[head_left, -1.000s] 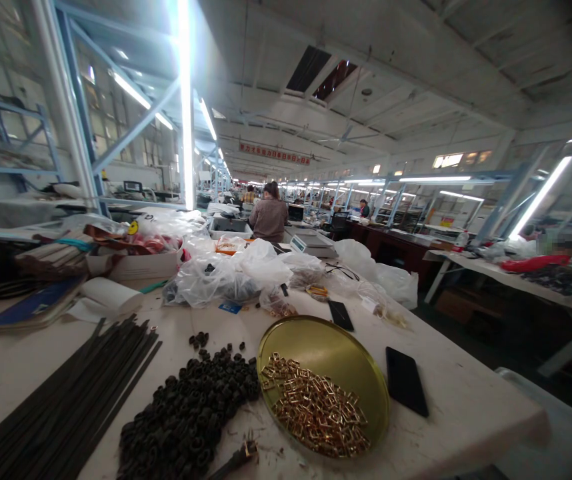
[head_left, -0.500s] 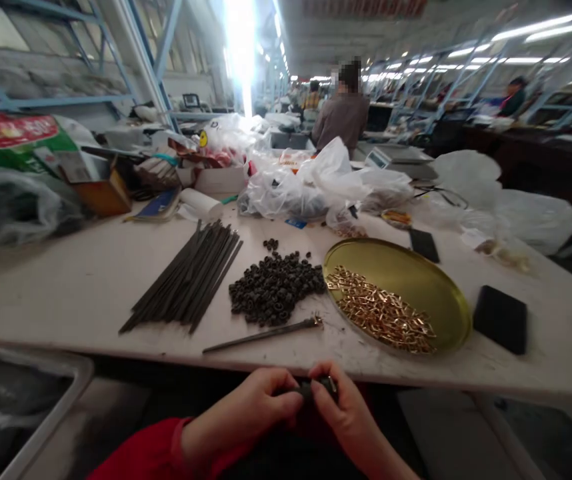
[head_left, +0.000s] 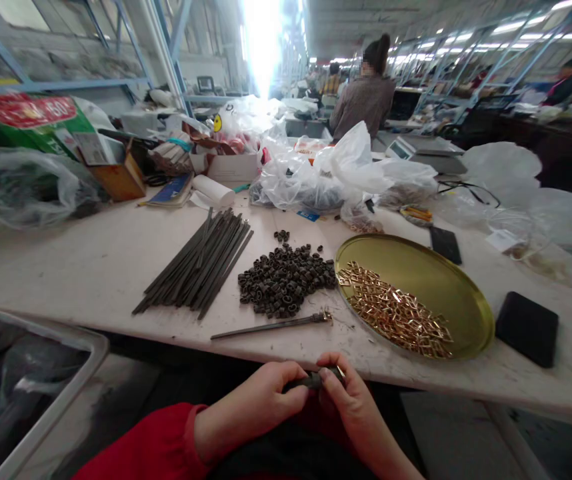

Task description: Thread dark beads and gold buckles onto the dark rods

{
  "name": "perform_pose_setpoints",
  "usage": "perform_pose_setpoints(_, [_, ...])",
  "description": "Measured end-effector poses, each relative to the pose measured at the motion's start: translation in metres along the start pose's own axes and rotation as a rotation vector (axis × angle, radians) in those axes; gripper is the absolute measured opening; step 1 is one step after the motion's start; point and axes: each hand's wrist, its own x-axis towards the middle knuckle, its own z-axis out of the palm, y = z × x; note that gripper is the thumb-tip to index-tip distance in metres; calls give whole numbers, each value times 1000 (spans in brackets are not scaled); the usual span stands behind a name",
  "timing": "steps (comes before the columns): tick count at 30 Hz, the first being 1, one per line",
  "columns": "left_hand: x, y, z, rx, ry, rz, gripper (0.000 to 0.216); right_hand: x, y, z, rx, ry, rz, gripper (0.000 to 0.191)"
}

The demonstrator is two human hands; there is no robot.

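Note:
Just in front of the table edge, my left hand [head_left: 271, 397] pinches a dark strap [head_left: 312, 381] between thumb and fingers. My right hand [head_left: 350, 399] is closed on the same strap's other end, where a bit of shiny metal, apparently a buckle, shows at the fingertips. Past my hands, one strap with a gold buckle [head_left: 327, 317] lies on the table. Beyond it is a heap of small dark loops [head_left: 286, 280]. A bundle of dark straps [head_left: 196, 263] lies to the left. Many gold buckles [head_left: 399, 310] lie in a round gold tray [head_left: 476, 303] on the right.
Clear plastic bags [head_left: 326, 177] crowd the back of the white table [head_left: 86, 267]. A black flat case [head_left: 529, 328] and a dark phone-like slab [head_left: 445, 245] lie by the tray. A white-rimmed bin [head_left: 97, 350] stands lower left. Another person [head_left: 366, 100] is farther back.
The view has turned a little, so the table things appear farther right. Both hands keep their pinch on the strap, and slightly more of it shows between them.

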Motion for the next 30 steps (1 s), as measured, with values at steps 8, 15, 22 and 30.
perform_pose_setpoints(8, [3, -6, 3, -77, -34, -79, 20, -1, 2, -2, -232, 103, -149, 32])
perform_pose_setpoints(15, [3, -8, -6, 298, -79, 50, 25, -2, 11, -13, -456, 83, -337, 37])
perform_pose_setpoints(22, [8, -2, -7, 615, -30, 163, 22, 11, 17, -13, -720, 9, -579, 30])
perform_pose_setpoints(30, [41, -26, -30, 1001, 372, 213, 13, 69, -8, -46, -1252, 223, -812, 31])
